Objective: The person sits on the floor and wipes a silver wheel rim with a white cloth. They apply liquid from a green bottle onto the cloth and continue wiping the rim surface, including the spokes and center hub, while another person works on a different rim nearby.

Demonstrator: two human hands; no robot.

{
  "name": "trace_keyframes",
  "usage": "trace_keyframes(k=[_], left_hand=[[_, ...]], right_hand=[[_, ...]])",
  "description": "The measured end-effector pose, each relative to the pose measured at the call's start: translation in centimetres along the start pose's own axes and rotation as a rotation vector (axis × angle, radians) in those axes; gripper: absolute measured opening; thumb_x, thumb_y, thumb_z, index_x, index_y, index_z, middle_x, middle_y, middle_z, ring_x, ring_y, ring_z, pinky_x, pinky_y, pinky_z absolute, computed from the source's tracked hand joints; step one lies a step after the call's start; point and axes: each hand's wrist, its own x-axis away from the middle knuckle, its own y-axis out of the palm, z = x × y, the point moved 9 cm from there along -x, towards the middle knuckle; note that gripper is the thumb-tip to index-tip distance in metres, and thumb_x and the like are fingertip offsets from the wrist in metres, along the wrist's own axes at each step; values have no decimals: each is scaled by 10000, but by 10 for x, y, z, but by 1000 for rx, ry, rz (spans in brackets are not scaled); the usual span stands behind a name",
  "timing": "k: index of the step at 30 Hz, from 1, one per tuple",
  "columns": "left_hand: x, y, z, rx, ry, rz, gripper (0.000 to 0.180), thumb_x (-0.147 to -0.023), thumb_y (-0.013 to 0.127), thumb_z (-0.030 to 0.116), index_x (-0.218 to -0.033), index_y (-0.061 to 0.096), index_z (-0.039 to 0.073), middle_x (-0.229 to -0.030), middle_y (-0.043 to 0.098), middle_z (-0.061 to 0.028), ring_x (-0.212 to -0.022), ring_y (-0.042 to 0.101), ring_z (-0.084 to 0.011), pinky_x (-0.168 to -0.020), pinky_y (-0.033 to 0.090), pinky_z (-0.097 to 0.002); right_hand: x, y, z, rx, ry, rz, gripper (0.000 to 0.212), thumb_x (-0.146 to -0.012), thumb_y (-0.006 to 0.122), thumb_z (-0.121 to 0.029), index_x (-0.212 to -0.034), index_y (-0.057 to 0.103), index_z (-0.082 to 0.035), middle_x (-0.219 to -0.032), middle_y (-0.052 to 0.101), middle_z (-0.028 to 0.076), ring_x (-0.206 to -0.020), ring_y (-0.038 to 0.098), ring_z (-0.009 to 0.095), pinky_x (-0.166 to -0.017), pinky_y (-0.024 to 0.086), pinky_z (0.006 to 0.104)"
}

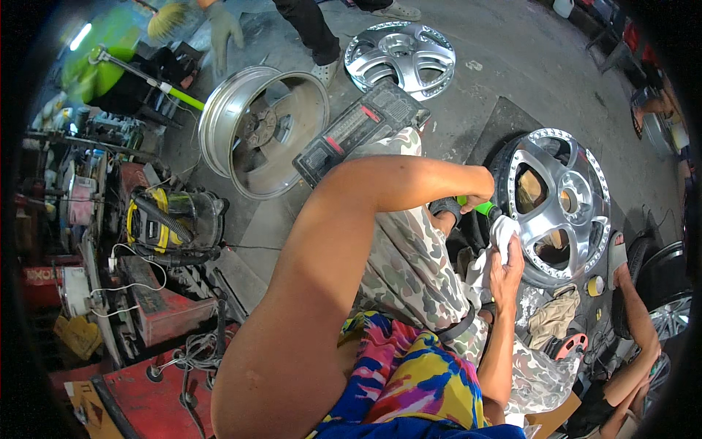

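My left hand (479, 192) is closed round a bright green item with a black end (485, 208), perhaps a small bottle; the hand partly hides it. Just below, my right hand (506, 274) grips a bunched white cloth (504, 233) against the black end. Both hands are beside the left edge of a polished silver five-spoke wheel rim (567, 172) with small bolts round its border. The rim leans tilted in front of me, near my knees in camouflage trousers (417, 256).
A silver wheel barrel (263, 132) and another spoked rim (398, 55) lie ahead, by a co-worker's gloved hand (223, 36) and legs. A black tool case (362, 128) lies beyond my knee. At left are a yellow-black vacuum (172, 219) and red toolbox (168, 311). Another person sits lower right.
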Motion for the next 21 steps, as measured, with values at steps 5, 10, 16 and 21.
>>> trace_keyframes(k=[5, 10, 16, 21], left_hand=[[13, -18, 10, -49, 52, 67, 584, -699, 955, 404, -1179, 805, 108, -1182, 779, -127, -1113, 731, -322, -948, 580, -458], [-22, 18, -24, 36, 77, 292, 557, -602, 962, 427, -1049, 829, 124, -1057, 802, -107, -1028, 754, -349, -856, 600, -482], [18, -4, -3, 85, 7, -87, 738, -736, 903, 373, -1390, 661, 132, -1221, 754, -170, -1106, 733, -345, -918, 584, -477], [5, 14, -10, 38, 33, -101, 1056, -766, 883, 390, -1658, 337, 247, -1289, 719, -182, -1092, 737, -354, -895, 609, -470]], right_hand=[[0, -9, -10, -33, 24, 55, 487, -882, 597, -71, -1347, 606, 72, -1372, 648, 277, -1313, 618, 411, -1141, 434, 421], [-3, -3, -12, -63, -54, 86, 410, -854, 627, -40, -1254, 622, 49, -1190, 690, 243, -1124, 677, 387, -1020, 506, 424], [-1, -16, 21, -333, 182, 112, 205, -925, 590, -64, -1127, 591, -26, -914, 590, 66, -872, 569, 149, -805, 483, 333], [1, -9, 33, -381, 240, 83, 234, -937, 547, -108, -1153, 605, -37, -979, 666, 124, -909, 626, 216, -851, 507, 369]])
